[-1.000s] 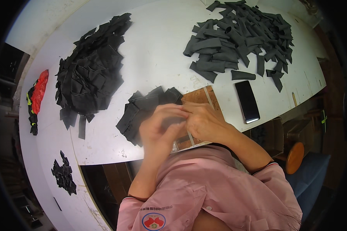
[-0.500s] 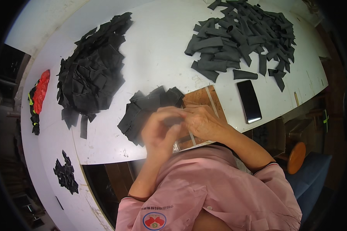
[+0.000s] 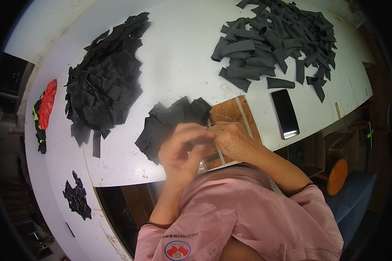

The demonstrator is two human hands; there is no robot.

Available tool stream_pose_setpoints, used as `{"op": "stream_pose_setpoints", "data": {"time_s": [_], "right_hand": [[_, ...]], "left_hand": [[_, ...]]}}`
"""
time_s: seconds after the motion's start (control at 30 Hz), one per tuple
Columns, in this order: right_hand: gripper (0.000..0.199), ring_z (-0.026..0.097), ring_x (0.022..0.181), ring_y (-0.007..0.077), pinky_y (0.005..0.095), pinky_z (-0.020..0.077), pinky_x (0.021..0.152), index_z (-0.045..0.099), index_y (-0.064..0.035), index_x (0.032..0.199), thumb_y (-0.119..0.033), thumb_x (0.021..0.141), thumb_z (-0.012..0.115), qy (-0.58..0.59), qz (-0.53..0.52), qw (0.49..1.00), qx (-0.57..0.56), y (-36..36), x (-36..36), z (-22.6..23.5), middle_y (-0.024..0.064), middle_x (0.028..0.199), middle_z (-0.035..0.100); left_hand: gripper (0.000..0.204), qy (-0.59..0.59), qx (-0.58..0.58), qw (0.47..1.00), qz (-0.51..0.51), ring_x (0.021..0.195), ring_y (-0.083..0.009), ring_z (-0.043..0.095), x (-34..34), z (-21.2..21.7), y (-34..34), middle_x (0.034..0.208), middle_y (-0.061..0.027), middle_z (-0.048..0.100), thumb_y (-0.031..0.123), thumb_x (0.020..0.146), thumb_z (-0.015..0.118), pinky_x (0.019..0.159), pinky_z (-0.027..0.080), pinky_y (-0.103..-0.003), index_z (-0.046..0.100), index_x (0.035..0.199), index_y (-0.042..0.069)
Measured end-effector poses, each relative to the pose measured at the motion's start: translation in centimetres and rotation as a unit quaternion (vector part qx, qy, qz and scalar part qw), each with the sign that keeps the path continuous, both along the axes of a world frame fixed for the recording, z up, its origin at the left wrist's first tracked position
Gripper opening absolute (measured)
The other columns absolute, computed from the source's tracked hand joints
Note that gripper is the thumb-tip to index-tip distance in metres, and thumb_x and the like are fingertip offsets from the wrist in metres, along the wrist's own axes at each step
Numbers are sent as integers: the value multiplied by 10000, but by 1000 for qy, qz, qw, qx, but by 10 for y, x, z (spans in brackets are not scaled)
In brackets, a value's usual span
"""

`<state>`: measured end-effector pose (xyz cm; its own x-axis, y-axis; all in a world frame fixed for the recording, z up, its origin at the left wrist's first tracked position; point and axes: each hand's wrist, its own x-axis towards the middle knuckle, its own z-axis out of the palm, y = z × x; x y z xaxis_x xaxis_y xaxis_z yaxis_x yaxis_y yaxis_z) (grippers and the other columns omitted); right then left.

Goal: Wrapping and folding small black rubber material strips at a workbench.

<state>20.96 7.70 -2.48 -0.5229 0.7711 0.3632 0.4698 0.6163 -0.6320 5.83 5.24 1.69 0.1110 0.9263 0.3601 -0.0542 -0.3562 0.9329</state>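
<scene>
My left hand (image 3: 181, 150) is curled, its fingertips and thumb drawn together toward my right hand. My right hand (image 3: 234, 140) is closed, its fingers meeting the left fingertips. A little dark material shows between the hands, too hidden and blurred to name. Both hands are over the near part of a brown wooden board (image 3: 228, 112) with pale strips across it. Left of the board, partly behind my left hand, lies a small stack of flat black fabric pieces (image 3: 170, 118).
A large heap of black fabric pieces (image 3: 102, 85) lies at the left. Dark grey fabric tubes (image 3: 259, 54) are heaped far right. A phone (image 3: 285, 114) lies near the table's edge. Small black scraps (image 3: 77, 198) and a red-and-black bundle (image 3: 45, 111) are farther left. A round wooden stool (image 3: 336, 177) stands right.
My left thumb has lowered and the left fingers have shifted slightly. Less dark material shows between my hands. The whole view has moved a little; the heaps look the same.
</scene>
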Motion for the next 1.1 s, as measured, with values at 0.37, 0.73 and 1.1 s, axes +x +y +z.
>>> {"op": "stream_pose_setpoints", "data": {"time_s": [0.37,0.73,1.1], "right_hand": [[143,550,682,285,369,437,583,534,-18,781,-48,648,579,-5,14,999,-36,-2,4,24,106,679,541],[139,529,690,305,377,423,587,521,-5,798,-54,682,580,-8,16,998,-55,2,5,44,128,701,517],[191,553,645,237,335,428,511,521,-32,660,-191,724,607,-26,2,1000,10,-3,-2,19,84,622,548]], "left_hand": [[144,22,-13,999,18,762,-185,549,-1,11,-4,834,-113,590,25,736,607,670,440,-260,583,872,-18],[72,-231,-14,968,93,809,-239,545,-3,20,-7,793,-134,602,-48,724,524,771,416,-343,553,780,-14],[189,-136,-23,989,50,775,-216,530,-20,10,-8,833,-135,578,130,759,633,734,417,-328,556,855,-14]]}}
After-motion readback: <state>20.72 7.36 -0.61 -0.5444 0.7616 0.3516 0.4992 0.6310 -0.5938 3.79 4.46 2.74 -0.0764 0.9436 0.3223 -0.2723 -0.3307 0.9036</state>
